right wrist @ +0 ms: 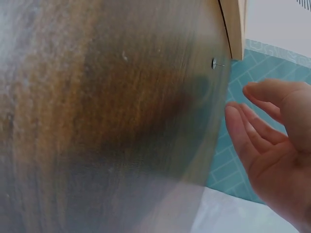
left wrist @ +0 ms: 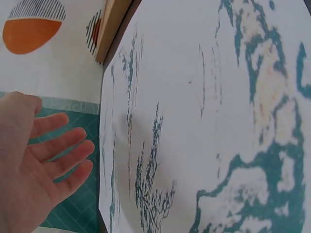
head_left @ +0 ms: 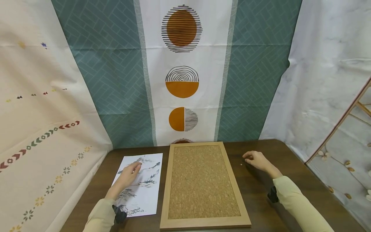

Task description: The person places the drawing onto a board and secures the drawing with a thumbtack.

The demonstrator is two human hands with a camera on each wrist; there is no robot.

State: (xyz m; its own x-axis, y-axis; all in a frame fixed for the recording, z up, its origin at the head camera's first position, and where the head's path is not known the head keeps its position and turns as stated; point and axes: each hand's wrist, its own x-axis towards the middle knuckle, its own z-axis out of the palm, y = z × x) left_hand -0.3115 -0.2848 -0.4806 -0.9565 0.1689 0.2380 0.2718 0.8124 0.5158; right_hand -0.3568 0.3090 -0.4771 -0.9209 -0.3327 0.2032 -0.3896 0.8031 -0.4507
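A sheet of white paper with a mountain landscape printed in ink [head_left: 150, 193] lies on the left of the table. My left hand [head_left: 128, 175] hovers over it, fingers loosely extended with nothing in them, as the left wrist view also shows. Right of the paper lies a cork board [head_left: 203, 180] with a pale wooden frame. Beyond its right side a single thumbtack [right wrist: 214, 63] rests on the dark table, its pin pointing sideways. Just right of that tack is my right hand [head_left: 259, 162], held above the table. Its thumb and fingers are slightly bent, with a gap between them.
The dark wooden table [head_left: 261, 206] runs back to a green and white curtain [head_left: 116, 80] with orange circles. A cream patterned cloth [head_left: 43, 129] hangs on the left, a pale floral one [head_left: 327, 122] on the right. Each wrist wears a small black device.
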